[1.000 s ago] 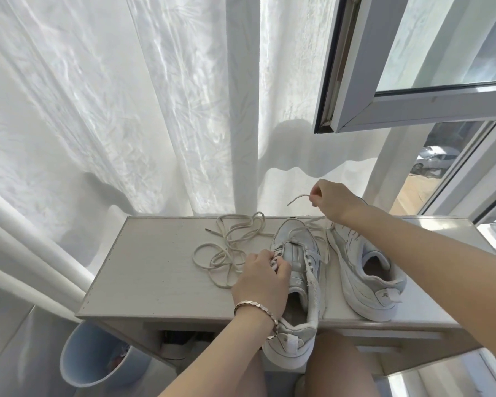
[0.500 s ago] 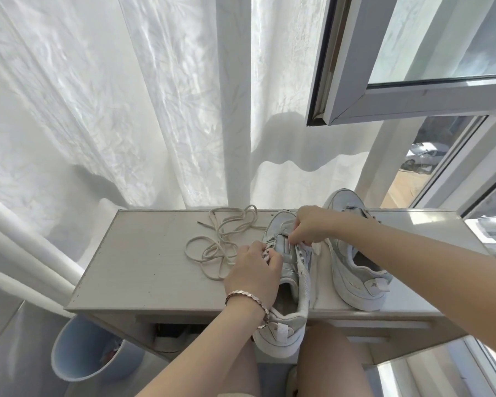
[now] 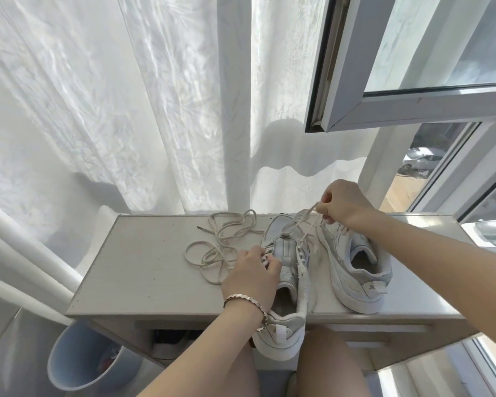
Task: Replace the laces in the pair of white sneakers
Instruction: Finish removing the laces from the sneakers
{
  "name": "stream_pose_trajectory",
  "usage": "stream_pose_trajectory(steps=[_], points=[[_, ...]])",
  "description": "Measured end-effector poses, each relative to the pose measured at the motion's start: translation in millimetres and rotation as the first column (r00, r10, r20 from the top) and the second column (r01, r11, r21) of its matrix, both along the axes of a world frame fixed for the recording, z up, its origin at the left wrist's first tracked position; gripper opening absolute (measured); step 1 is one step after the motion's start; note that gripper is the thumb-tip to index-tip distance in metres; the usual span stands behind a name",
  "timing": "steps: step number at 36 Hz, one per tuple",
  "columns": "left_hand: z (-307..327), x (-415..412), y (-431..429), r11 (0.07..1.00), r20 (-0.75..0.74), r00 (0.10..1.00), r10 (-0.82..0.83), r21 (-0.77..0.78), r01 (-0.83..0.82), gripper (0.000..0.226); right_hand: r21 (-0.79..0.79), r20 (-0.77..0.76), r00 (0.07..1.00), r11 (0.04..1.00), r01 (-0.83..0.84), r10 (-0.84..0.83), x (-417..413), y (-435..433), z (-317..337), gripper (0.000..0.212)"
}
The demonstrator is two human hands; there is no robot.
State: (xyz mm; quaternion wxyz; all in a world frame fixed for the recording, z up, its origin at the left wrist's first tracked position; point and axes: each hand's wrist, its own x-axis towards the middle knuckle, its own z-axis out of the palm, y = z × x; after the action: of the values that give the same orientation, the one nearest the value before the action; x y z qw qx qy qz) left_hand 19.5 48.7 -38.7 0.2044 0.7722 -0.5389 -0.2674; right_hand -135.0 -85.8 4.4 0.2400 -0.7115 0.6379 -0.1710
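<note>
Pale desk (image 3: pixel 143 253) by white curtain (image 3: pixel 126 110), left hand (image 3: pixel 252 275) fingers (image 3: pixel 265 260) gripping sneaker (image 3: pixel 287 250), right hand (image 3: pixel 342 204) fingers (image 3: pixel 322 209) pinching lace (image 3: pixel 299 220).

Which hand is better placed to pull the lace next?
Probably the right. The right hand pinches the lace above the toe of the sneaker, while the left hand grips that sneaker's eyelet side, steadying it.
</note>
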Motion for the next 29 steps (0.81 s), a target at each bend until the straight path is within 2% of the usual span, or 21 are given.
stream_pose_trajectory(steps=[2,5,9,11,13,15,16,17,18,20,21,22,23,24,25,27,29], points=[[0,1,0,1.0,-0.004,1.0,0.002,0.002,-0.002,0.031,-0.036,0.078,0.993,0.995,0.096,-0.093,-13,-10,7,0.021],[0,2,0,1.0,-0.008,1.0,-0.002,0.008,0.002,0.03,-0.068,0.145,0.964,0.97,0.234,-0.223,-40,-21,21,0.008],[0,0,1,1.0,0.012,1.0,-0.017,0.014,0.017,0.031,-0.043,0.366,0.849,0.904,0.425,-0.381,-64,-29,27,0.009],[0,-2,0,1.0,0.024,0.999,-0.023,0.015,0.023,0.032,0.093,0.582,0.705,0.894,0.439,-0.407,-56,-28,28,0.015],[1,-3,-1,1.0,0.019,1.0,-0.02,0.014,0.02,0.031,0.3,0.779,0.48,0.912,0.28,-0.404,-38,-21,31,0.021],[1,-2,-1,1.0,0.008,1.0,-0.013,0.012,0.013,0.03,0.457,0.865,0.199,0.887,0.072,-0.461,-23,-13,36,0.027],[1,-2,-1,1.0,0.004,1.0,-0.009,0.012,0.009,0.029,0.486,0.866,0.131,0.874,0.005,-0.482,-19,-10,37,0.029],[1,-2,-1,1.0,0.003,1.0,-0.007,0.012,0.007,0.029,0.494,0.862,0.147,0.869,-0.031,-0.485,-15,-8,38,0.03],[1,-2,-1,1.0,0.002,1.0,-0.005,0.013,0.005,0.029,0.489,0.85,0.249,0.871,-0.041,-0.465,-12,-6,38,0.028],[1,-3,-1,1.0,0.001,1.0,-0.003,0.015,0.003,0.029,0.437,0.749,0.568,0.899,-0.036,-0.341,-5,-5,36,0.022],[2,-3,-1,1.0,-0.001,1.0,-0.002,0.016,0.003,0.029,0.399,0.642,0.725,0.916,-0.039,-0.249,-2,-3,34,0.019],[2,-4,-1,1.0,-0.002,1.0,-0.001,0.018,0.001,0.029,0.362,0.5,0.853,0.931,-0.052,-0.147,0,-1,33,0.017],[2,-4,-1,1.0,-0.003,1.0,0.0,0.019,0.0,0.03,0.316,0.343,0.939,0.945,-0.084,-0.032,3,2,30,0.015],[1,-4,-1,1.0,-0.002,1.0,0.002,0.019,-0.002,0.03,0.266,0.195,0.976,0.952,-0.151,0.1,6,5,28,0.015],[1,-4,-1,1.0,-0.001,1.0,0.003,0.017,-0.003,0.03,0.23,0.068,0.972,0.944,-0.237,0.227,9,9,24,0.016],[1,-3,-1,1.0,0.001,1.0,0.002,0.014,-0.002,0.03,0.234,-0.115,0.916,0.907,-0.351,0.384,16,18,16,0.024],[2,-3,-1,1.0,0.006,1.0,-0.001,0.014,0.0,0.029,0.275,-0.257,0.85,0.878,-0.392,0.46,22,22,7,0.034]])
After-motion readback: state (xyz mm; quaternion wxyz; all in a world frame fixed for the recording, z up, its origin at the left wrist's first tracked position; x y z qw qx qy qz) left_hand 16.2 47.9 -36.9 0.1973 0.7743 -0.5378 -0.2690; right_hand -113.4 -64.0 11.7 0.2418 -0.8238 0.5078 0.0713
